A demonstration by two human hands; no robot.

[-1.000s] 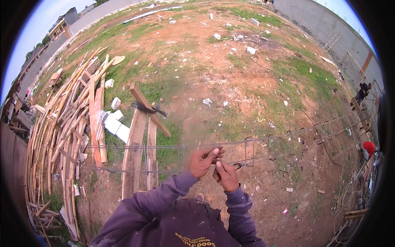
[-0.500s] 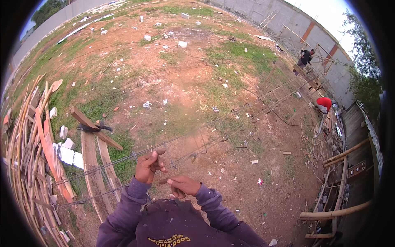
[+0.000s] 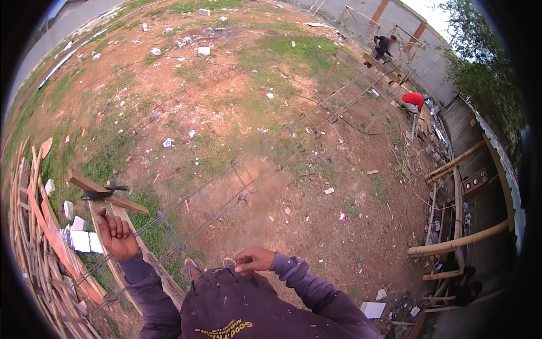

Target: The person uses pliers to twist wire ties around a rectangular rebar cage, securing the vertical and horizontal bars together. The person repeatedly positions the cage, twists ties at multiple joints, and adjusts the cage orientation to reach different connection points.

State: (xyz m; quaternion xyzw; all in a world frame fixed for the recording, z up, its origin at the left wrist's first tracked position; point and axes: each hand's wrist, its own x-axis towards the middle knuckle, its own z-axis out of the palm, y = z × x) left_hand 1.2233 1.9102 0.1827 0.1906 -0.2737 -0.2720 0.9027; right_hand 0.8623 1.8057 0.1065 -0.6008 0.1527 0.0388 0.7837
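My left hand [image 3: 119,236] is raised over the wooden planks at the left, its fingers half curled and apart, with nothing visible in them. Just beyond its fingertips a bundle of thin black tie wire [image 3: 105,193] hangs over a wooden crosspiece [image 3: 131,203]. In front of my body my right hand [image 3: 255,260] is closed, fingers bent together; what it holds, if anything, is hidden. A long cage of steel reinforcing bars [image 3: 199,230] runs diagonally from lower left to upper right, with square stirrups [image 3: 244,176] along it. Neither hand grips the bars.
Bamboo poles [image 3: 35,254] are piled at far left beside white blocks [image 3: 68,210]. Two people work at upper right, one in black [image 3: 384,46], one bending in red [image 3: 413,100]. A bamboo-framed structure [image 3: 458,246] stands at right. Rubble litters the ground.
My left hand has moved left, from the steel cage to near the black tie wire. My right hand stays before my body. The view has shifted, so the scene sits further left.
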